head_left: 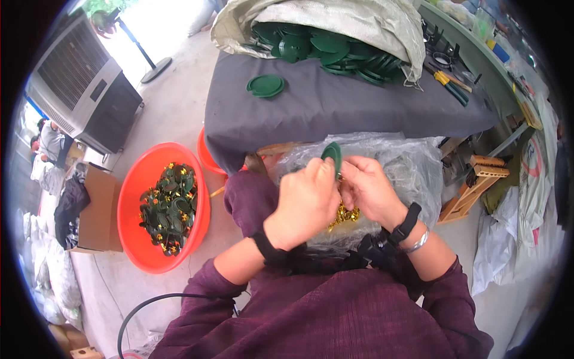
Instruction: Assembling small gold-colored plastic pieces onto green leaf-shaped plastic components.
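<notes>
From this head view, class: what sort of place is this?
Probably a small assembly workshop. A sack spills green plastic discs onto a grey-covered table, an orange basin holds finished green-and-gold pieces, and both hands work a green disc.

red basin [128,197] | grey-draped table [335,113] | air cooler [81,84] | cardboard box [98,209]

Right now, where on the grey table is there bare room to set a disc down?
Free: the grey table front, between the lone green disc and the tools. Crowded: the back edge under the sack of discs, and the lap where both hands work.
</notes>
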The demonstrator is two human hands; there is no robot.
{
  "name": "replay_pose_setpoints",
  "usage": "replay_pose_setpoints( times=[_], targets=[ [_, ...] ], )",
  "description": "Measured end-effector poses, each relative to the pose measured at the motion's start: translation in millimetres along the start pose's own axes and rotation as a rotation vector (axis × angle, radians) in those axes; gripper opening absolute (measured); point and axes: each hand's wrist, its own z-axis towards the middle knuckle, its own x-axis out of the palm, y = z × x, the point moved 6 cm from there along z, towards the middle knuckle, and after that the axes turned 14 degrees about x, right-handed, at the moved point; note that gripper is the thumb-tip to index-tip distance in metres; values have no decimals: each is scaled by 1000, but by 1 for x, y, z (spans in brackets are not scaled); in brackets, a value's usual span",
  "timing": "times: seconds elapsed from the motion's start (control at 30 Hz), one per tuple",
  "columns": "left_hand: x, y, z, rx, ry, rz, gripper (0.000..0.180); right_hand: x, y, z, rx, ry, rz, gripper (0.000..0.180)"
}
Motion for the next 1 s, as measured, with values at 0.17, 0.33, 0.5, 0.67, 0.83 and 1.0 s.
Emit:
replay_pose_setpoints(
  times=[0.17, 0.33, 0.5, 0.67, 0.83, 1.0],
  targets=[
    [-62, 68, -34, -497, -164, -191, 13, -3, -19, 10, 127, 94, 38, 30],
    [-196, 152, -112, -1008, -250, -37, 18, -90, -85, 24, 244, -74, -1360, 28],
    [-226, 182, -139, -686, 367, 1112, 27, -99, -99, 43, 212, 46, -1541, 29],
    [-122, 91, -33, -501, -46, 51, 28, -67, -42, 52, 14, -108, -1053, 26],
    [23, -20, 31, 91, 272, -457, 52, -45, -45, 47, -527, -100, -1183, 23],
    [76, -49, 32, 198, 291, -511, 48, -57, -50, 27, -390, -3, -894, 20]
  ],
)
